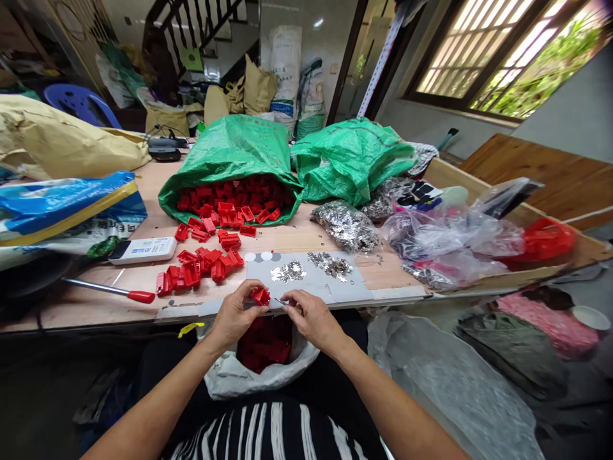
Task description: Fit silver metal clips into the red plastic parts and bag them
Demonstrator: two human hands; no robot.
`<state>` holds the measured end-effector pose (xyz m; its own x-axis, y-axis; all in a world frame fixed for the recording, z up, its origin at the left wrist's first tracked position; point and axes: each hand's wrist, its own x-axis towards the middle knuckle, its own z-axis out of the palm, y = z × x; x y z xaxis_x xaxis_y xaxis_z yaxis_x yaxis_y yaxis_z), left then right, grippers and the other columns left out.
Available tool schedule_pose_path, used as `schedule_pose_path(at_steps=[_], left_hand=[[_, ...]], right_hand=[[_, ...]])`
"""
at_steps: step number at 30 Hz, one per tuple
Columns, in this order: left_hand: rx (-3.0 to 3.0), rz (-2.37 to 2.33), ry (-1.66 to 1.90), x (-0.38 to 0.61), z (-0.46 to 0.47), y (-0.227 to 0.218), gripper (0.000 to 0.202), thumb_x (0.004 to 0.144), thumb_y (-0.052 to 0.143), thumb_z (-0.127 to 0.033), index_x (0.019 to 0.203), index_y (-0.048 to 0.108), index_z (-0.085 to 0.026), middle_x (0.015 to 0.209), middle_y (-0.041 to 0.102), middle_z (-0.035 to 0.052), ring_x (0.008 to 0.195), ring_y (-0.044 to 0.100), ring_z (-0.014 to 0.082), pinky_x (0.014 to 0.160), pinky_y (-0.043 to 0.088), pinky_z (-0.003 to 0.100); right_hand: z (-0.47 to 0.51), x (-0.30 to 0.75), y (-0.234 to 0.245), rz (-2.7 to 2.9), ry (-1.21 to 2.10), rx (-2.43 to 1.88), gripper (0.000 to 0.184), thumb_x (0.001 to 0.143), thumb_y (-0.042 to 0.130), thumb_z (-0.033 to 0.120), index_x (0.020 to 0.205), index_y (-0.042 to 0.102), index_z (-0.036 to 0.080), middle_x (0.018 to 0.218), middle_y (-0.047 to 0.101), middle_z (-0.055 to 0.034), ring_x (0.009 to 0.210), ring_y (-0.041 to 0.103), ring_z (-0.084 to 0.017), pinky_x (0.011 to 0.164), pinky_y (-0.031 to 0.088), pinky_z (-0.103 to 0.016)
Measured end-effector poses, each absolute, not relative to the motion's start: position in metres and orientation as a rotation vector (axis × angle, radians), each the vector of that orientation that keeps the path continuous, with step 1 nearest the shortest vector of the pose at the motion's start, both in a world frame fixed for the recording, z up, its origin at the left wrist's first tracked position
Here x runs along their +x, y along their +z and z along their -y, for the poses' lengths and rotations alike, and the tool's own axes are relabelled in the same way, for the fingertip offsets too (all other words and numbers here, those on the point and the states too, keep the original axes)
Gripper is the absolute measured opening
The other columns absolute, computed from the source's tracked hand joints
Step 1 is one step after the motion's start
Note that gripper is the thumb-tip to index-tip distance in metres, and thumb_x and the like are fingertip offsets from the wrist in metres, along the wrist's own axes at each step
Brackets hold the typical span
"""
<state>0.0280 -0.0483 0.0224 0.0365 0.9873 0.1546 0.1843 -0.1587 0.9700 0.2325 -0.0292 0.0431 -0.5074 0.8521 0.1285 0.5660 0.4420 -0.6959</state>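
Observation:
My left hand (234, 316) pinches a small red plastic part (261, 296) at the table's near edge. My right hand (311, 316) is closed on a thin small metal piece (281, 301) whose tip points at the red part. Below both hands, on my lap, sits a white bag (258, 377) with several red parts in it. Two small heaps of shiny metal pieces (287, 272) lie on a grey sheet (349, 291) just beyond my hands. Loose red parts (196, 271) are scattered to the left.
A green sack (230, 153) spills red parts at the table's middle, a second green sack (349, 160) beside it. Clear bags of metal pieces (345, 227) lie right. A white remote (143, 250) and red-handled screwdriver (112, 291) lie left. The wooden table's (297, 239) edge is near me.

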Motion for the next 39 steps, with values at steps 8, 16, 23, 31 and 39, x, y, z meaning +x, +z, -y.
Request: schedule_pose_path(at_steps=[8, 16, 23, 31, 39], left_hand=[[1.506, -1.349, 1.099, 0.023, 0.039, 0.017, 0.041, 0.067, 0.070, -0.016, 0.106, 0.071, -0.026, 0.099, 0.074, 0.0019, 0.095, 0.065, 0.0221, 0.092, 0.047, 0.034], [1.638, -1.346, 1.071, 0.018, 0.035, 0.015, 0.037, 0.069, 0.073, -0.023, 0.105, 0.071, -0.026, 0.099, 0.074, 0.0027, 0.091, 0.066, 0.0221, 0.087, 0.049, 0.033], [1.589, -1.333, 1.047, 0.017, 0.034, 0.013, 0.035, 0.067, 0.074, -0.025, 0.102, 0.072, -0.026, 0.097, 0.075, 0.0029, 0.090, 0.066, 0.0228, 0.088, 0.049, 0.034], [1.548, -1.320, 1.079, 0.017, 0.033, 0.014, 0.034, 0.065, 0.076, -0.025, 0.099, 0.074, -0.027, 0.094, 0.075, 0.0032, 0.088, 0.067, 0.0236, 0.086, 0.050, 0.034], [1.551, -1.339, 1.075, 0.017, 0.034, 0.013, 0.034, 0.066, 0.076, -0.025, 0.100, 0.074, -0.029, 0.097, 0.076, 0.0036, 0.090, 0.067, 0.0250, 0.088, 0.049, 0.037]], right_hand=[[0.020, 0.226, 0.040, 2.315, 0.777, -1.158, 0.014, 0.084, 0.058, 0.010, 0.092, 0.065, 0.019, 0.089, 0.063, -0.0036, 0.085, 0.059, -0.015, 0.079, 0.045, -0.027], [0.018, 0.221, 0.037, 2.418, 0.706, -1.165, 0.014, 0.086, 0.056, 0.011, 0.094, 0.065, 0.019, 0.091, 0.062, -0.0039, 0.087, 0.060, -0.015, 0.078, 0.046, -0.026], [0.020, 0.219, 0.037, 2.431, 0.693, -1.205, 0.015, 0.087, 0.054, 0.012, 0.095, 0.063, 0.020, 0.092, 0.061, -0.0034, 0.087, 0.060, -0.015, 0.078, 0.046, -0.025], [0.020, 0.221, 0.040, 2.389, 0.710, -1.213, 0.016, 0.086, 0.056, 0.011, 0.096, 0.063, 0.021, 0.092, 0.061, -0.0030, 0.088, 0.060, -0.015, 0.079, 0.046, -0.025], [0.024, 0.215, 0.041, 2.503, 0.626, -1.255, 0.017, 0.090, 0.051, 0.014, 0.100, 0.062, 0.022, 0.097, 0.061, -0.0039, 0.091, 0.060, -0.016, 0.079, 0.047, -0.025]])
